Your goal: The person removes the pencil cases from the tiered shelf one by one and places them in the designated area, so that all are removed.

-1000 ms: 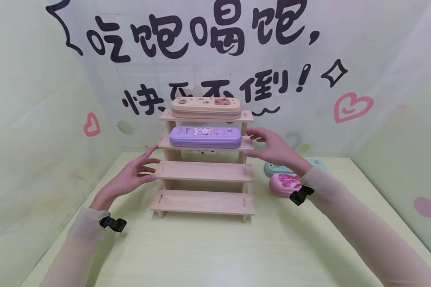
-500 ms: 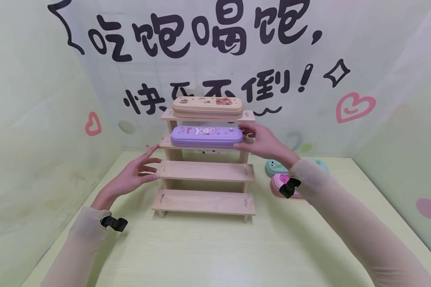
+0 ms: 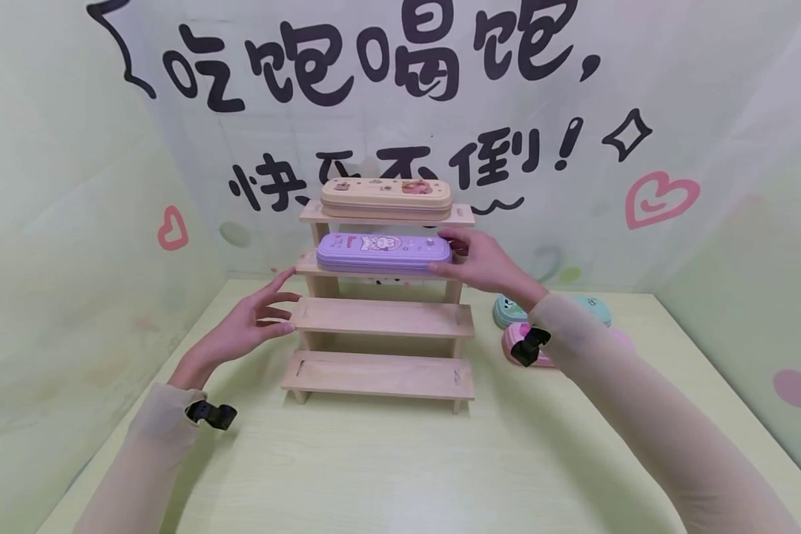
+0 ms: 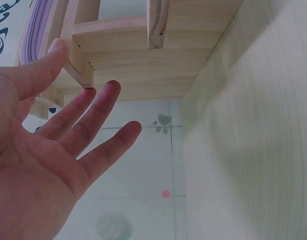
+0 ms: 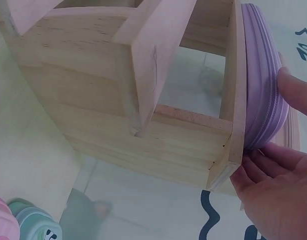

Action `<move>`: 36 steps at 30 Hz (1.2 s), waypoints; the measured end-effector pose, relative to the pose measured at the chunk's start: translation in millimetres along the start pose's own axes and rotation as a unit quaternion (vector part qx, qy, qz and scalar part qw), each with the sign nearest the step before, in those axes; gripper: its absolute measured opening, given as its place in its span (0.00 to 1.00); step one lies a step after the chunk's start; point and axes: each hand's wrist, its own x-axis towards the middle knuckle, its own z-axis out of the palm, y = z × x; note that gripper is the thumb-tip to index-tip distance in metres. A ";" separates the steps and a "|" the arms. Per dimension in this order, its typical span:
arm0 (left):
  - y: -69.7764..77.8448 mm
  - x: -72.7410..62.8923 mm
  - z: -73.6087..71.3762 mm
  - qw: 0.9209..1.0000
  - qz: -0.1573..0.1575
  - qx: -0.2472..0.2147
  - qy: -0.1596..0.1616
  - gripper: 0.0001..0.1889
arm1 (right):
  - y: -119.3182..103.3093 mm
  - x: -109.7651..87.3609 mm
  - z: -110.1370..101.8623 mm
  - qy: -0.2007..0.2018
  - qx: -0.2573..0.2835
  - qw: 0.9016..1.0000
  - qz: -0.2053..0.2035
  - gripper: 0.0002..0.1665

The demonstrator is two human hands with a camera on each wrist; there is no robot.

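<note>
A purple zippered pencil case (image 3: 383,254) with a cartoon print lies flat on the second tier from the top of a stepped wooden rack (image 3: 382,317). At its right end my right hand (image 3: 483,259) grips it, thumb on the front side and fingers round the end. In the right wrist view the thumb overlaps the case's zipper (image 5: 267,75). My left hand (image 3: 243,326) is at the rack's left side with spread, fairly straight fingers, the fingertips right at the ends of the middle boards. A cream pencil case (image 3: 386,199) lies on the top tier.
On the table (image 3: 400,460) right of the rack lie a mint-green pencil case (image 3: 597,308) and a pink pencil case (image 3: 517,343), both partly hidden by my right forearm. A printed backdrop (image 3: 534,96) stands behind, with side walls left and right.
My right hand has moved left from beside the purple pencil case and taken hold of its right end. The left hand has stayed at the rack.
</note>
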 end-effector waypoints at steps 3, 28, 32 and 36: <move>-0.2 -0.2 -0.2 1.000 0.000 -0.001 0.000 0.52 | -0.4 3.3 0.6 -0.007 -0.002 1.000 -0.004 0.48; -1.7 -1.0 -0.5 1.000 0.007 0.002 0.002 0.52 | 0.3 0.7 -0.7 -0.020 0.007 1.000 0.005 0.50; -2.7 -0.9 -0.5 1.000 0.008 0.001 0.001 0.52 | -1.1 1.9 0.0 -0.024 -0.008 1.000 0.003 0.50; -3.3 -0.8 -0.7 1.000 0.011 0.001 0.001 0.52 | -1.7 2.8 0.1 -0.027 -0.011 1.000 0.005 0.49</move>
